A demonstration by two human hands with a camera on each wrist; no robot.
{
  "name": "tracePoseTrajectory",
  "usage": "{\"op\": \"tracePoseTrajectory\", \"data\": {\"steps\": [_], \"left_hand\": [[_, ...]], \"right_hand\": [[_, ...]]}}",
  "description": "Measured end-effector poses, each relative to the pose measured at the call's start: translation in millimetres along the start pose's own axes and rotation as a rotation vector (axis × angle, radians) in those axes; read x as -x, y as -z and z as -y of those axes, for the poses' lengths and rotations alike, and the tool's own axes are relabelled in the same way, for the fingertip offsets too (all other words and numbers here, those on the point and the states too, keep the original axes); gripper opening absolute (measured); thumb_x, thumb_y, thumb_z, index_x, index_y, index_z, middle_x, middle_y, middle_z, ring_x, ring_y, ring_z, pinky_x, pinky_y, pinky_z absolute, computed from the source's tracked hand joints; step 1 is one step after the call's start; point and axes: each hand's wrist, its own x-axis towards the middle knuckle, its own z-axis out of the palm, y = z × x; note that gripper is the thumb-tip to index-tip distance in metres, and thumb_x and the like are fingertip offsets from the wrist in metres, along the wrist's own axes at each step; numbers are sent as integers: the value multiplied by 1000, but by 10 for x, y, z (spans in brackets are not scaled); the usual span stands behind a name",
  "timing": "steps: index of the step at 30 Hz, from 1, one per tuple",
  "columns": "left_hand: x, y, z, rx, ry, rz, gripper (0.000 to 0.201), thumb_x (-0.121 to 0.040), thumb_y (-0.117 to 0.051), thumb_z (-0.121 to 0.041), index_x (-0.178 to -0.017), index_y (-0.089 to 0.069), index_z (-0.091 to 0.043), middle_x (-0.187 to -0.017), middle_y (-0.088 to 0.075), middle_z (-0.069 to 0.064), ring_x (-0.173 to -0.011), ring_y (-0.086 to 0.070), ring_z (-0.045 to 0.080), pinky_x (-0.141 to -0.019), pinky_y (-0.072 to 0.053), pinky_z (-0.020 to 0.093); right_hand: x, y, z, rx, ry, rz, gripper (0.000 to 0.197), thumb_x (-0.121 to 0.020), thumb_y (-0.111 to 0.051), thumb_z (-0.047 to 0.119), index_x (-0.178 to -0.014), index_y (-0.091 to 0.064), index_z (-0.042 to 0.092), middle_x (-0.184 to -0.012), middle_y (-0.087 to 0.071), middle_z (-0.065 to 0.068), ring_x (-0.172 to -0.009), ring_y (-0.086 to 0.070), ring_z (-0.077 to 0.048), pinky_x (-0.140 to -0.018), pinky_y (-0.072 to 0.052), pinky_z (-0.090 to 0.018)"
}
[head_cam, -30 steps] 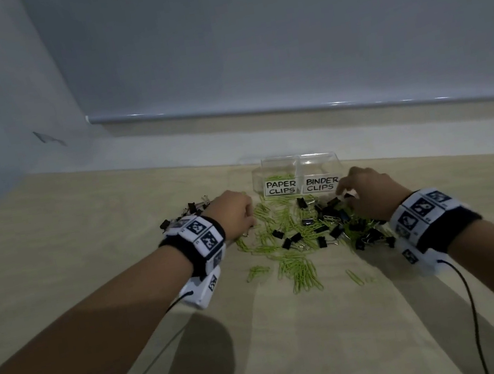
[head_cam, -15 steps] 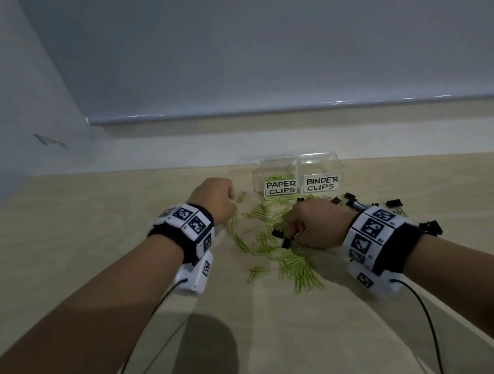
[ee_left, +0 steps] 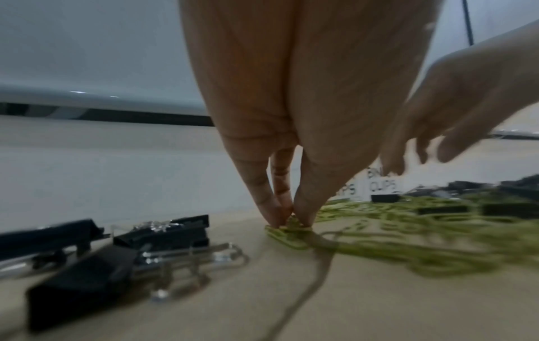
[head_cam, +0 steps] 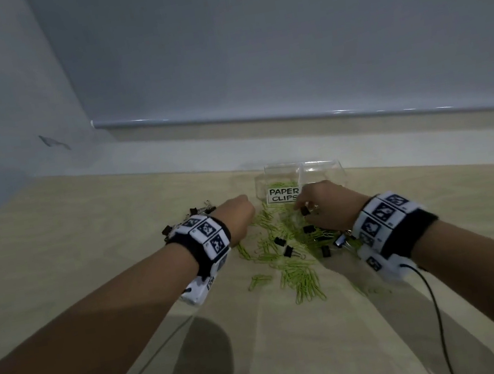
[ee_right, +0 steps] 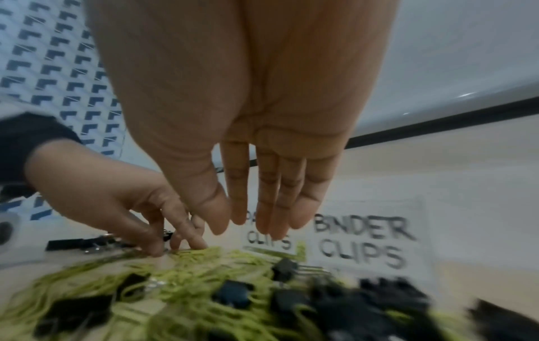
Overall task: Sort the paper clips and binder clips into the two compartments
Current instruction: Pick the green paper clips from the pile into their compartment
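A clear two-part box [head_cam: 320, 169] stands at the back; its left label reads PAPER CLIPS [head_cam: 284, 194], and my right hand hides the other label in the head view. Green paper clips [head_cam: 300, 275] and black binder clips [head_cam: 280, 241] lie mixed in front of it. My left hand [ee_left: 288, 221] pinches a few green paper clips [ee_left: 287, 235] against the table at the pile's left edge. My right hand [ee_right: 253, 226] hovers over the pile near the BINDER CLIPS label [ee_right: 364, 240], fingers straight and holding nothing.
A small group of binder clips [head_cam: 200, 209] lies apart, just left of my left wrist, large in the left wrist view [ee_left: 87, 272]. The wooden table [head_cam: 89, 260] meets a wall ledge behind the box. Cables run from both wristbands toward me.
My right hand swept left over the pile, then moved forward toward the box. My left hand lifted back briefly and has come down onto the paper clips.
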Motion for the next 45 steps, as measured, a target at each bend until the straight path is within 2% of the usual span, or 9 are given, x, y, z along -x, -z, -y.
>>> {"op": "tracePoseTrajectory", "data": {"steps": [4, 7, 13, 19, 23, 28, 33, 38, 45], "left_hand": [[182, -83, -40, 159, -49, 22, 17, -89, -48, 3, -100, -61, 1, -110, -53, 16, -94, -57, 32, -81, -47, 38], [263, -39, 8, 174, -66, -5, 26, -89, -51, 3, -110, -66, -2, -105, -54, 14, -92, -57, 31, -81, -46, 38], [354, -22, 119, 213, 15, 63, 32, -89, -56, -11, -60, -44, -7, -66, -40, 8, -60, -46, 24, -61, -42, 34], [515, -158, 11, 293, -85, 68, 27, -80, -69, -42, -81, -62, -17, -86, -47, -2, -86, -54, 22, -71, -43, 31], [564, -190, -57, 248, 42, 53, 81, -66, -75, -59, -129, -51, -13, -120, -48, 4, -104, -54, 22, -90, -49, 38], [545, -137, -171, 347, 65, -13, 55, -68, -80, -45, -109, -61, -13, -105, -56, 5, -95, -58, 23, -78, -49, 32], [518, -134, -100, 408, 45, -28, 23, -76, -73, -25, -94, -67, -11, -96, -63, 5, -88, -62, 22, -76, -52, 30], [484, -103, -130, 147, -90, -24, 9, -81, -55, -12, -73, -56, -11, -73, -52, 4, -73, -58, 29, -65, -46, 33], [326, 7, -51, 398, -76, 0, 4, -83, -62, -13, -83, -66, -13, -71, -56, -7, -71, -57, 16, -65, -46, 24]], "right_hand": [[-328, -97, 332, 19, 35, 70, 44, -87, -51, 7, -129, -56, 19, -136, -53, -5, -124, -51, -22, -103, -45, -37], [-513, -149, 480, 86, 47, 104, 38, -88, -49, 5, -123, -60, 12, -124, -61, -11, -114, -58, -27, -94, -50, -38], [-444, -230, 565, 229, 78, 167, 28, -84, -48, -4, -106, -65, 2, -108, -62, -14, -100, -61, -30, -79, -49, -33], [-245, -242, 458, 13, 186, 152, 49, -80, -49, -9, -114, -68, 21, -113, -67, -4, -103, -63, -21, -89, -54, -36], [-308, -122, 470, -24, 120, 93, 35, -87, -60, 16, -122, -62, 16, -123, -58, -4, -112, -55, -19, -90, -44, -28], [-359, -149, 630, 68, 154, 306, 62, -57, -87, 39, -109, -63, 15, -108, -56, -4, -98, -58, -23, -80, -52, -34], [-270, -187, 593, 89, 146, 271, 45, -68, -82, 27, -105, -66, 8, -102, -62, -5, -95, -59, -23, -70, -39, -26], [-209, -212, 453, -31, 126, 161, 26, -71, -78, 20, -94, -71, 10, -95, -69, -7, -83, -60, -20, -72, -50, -29], [-133, -84, 51, -558, -37, -14, 16, -65, -85, 12, -73, -71, 15, -77, -65, 0, -71, -61, -14, -75, -55, -31]]}}
